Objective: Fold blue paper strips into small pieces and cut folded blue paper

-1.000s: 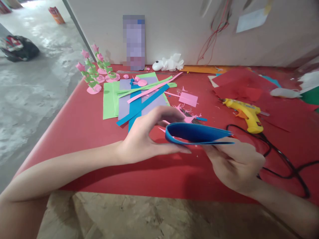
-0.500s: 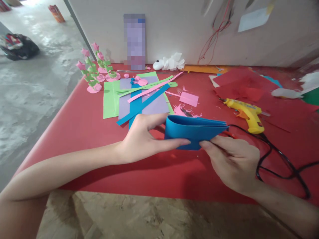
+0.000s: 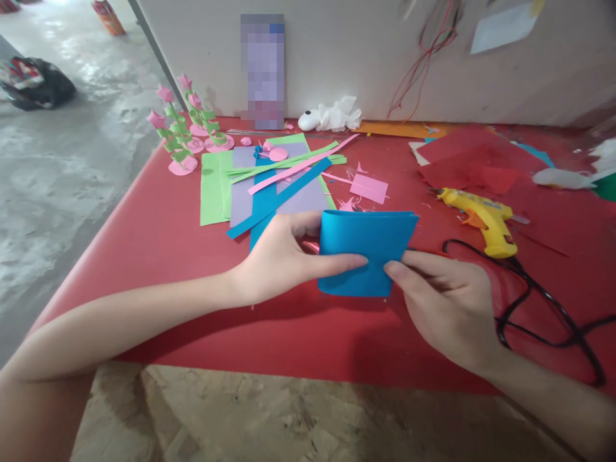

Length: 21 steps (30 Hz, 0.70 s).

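Head camera view shows both bare hands holding a folded sheet of blue paper [image 3: 366, 250] a little above the red table surface [image 3: 158, 237]. No brand, label or writing can be read anywhere; a tall rectangular thing [image 3: 262, 70] leaning on the white wall is blurred out completely.

The left hand [image 3: 283, 256] comes in from the lower left with a long bare forearm. Its thumb lies flat across the front of the blue paper, and its fingers are curled behind the left edge, so it pinches the sheet. The right hand [image 3: 447, 301] comes from the lower right, with the back of the hand towards the camera. Its thumb tip presses on the lower right part of the paper. Its other fingers are behind the sheet and I cannot see them.

The blue paper is held with its face to the camera; the fold is at the rounded lower edge.

Behind the hands lie green, lilac, blue and pink paper strips [image 3: 269, 179] and a small pink paper piece [image 3: 368, 188]. Pink paper flowers with green stems [image 3: 180, 128] stand at the far left corner. A yellow hot glue gun [image 3: 484, 215] lies just right of the blue paper, and its black cable [image 3: 543, 314] curls beside the right hand. Red paper sheets [image 3: 466, 157] lie further back. Things at the right edge are cut off and hard to make out.
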Each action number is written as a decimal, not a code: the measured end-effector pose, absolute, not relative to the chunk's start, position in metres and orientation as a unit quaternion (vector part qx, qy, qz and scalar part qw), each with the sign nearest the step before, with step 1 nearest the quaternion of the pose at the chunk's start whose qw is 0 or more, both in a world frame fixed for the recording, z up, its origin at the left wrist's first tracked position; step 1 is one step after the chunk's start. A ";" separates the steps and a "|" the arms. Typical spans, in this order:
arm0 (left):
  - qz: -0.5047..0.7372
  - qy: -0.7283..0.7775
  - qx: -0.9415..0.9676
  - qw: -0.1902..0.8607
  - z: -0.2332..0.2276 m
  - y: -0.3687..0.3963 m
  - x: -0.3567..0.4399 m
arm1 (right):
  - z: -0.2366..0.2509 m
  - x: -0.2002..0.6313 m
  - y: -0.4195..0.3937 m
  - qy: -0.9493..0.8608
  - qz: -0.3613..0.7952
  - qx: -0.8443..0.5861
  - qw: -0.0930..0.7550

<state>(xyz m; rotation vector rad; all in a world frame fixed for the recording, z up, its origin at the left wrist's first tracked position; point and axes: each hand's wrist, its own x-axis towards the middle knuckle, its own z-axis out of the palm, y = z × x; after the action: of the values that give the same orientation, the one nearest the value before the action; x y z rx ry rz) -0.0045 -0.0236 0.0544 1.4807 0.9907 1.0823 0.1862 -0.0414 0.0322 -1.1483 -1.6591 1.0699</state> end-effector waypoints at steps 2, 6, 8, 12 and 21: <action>0.443 0.392 0.600 0.539 0.051 -0.020 -0.005 | 0.030 0.187 -0.040 -0.645 0.462 -0.446 0.414; 0.428 0.368 0.581 0.587 0.041 -0.012 -0.006 | 0.028 0.185 -0.035 -0.617 0.515 -0.432 0.408; 0.417 0.372 0.569 0.604 0.035 -0.008 -0.006 | 0.024 0.184 -0.031 -0.609 0.527 -0.430 0.409; 0.406 0.411 0.593 0.560 0.024 -0.001 -0.007 | 0.013 0.180 -0.024 -0.637 0.493 -0.428 0.410; 0.505 0.305 0.709 0.387 0.018 0.002 -0.014 | 0.017 0.177 -0.028 -0.724 0.307 -0.443 0.430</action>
<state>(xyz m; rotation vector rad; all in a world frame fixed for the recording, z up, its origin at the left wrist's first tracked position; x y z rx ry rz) -0.0138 0.0023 0.0179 1.8035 0.7760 1.2857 0.1771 -0.0279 0.0165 -1.1048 -1.8073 0.7659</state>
